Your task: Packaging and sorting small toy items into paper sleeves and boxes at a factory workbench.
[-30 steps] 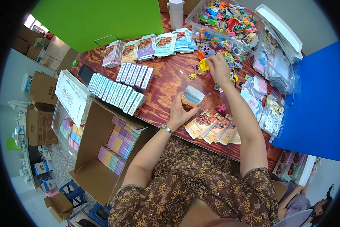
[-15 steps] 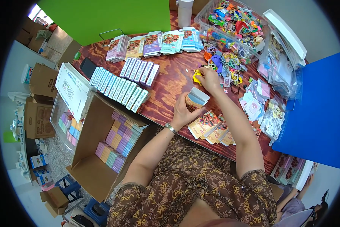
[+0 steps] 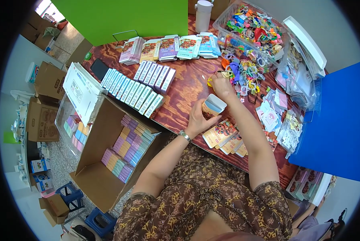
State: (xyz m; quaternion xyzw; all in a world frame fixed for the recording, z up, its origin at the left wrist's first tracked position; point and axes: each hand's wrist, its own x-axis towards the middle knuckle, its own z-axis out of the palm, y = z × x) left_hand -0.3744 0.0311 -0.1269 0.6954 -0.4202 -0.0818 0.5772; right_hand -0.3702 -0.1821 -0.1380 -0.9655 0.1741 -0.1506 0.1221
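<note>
My left hand (image 3: 196, 120) is wrapped round a small open carton (image 3: 215, 105), tilted, with its top flap up and its pale inside showing. My right hand (image 3: 223, 86) is closed, knuckles up, at the near left edge of a loose pile of colourful small trinkets and bands (image 3: 246, 76). A yellow trinket (image 3: 209, 82) shows at the left side of that hand, partly covered by it. What the fingers hold is hidden. Below the right forearm lie fanned flat orange cartons (image 3: 222, 134).
Filled cartons (image 3: 133, 90) stand in rows at the left, with stacks of flat cartons (image 3: 170, 48) behind. A clear bin (image 3: 252, 30) of trinkets, a white bottle (image 3: 203, 16) and bags of paper pieces (image 3: 290, 128) surround the work spot. A big cardboard box (image 3: 97, 160) stands left.
My right hand has turned knuckles up and its fingers have closed over the yellow trinket's place. The left hand still holds the carton. The whole view has shifted slightly.
</note>
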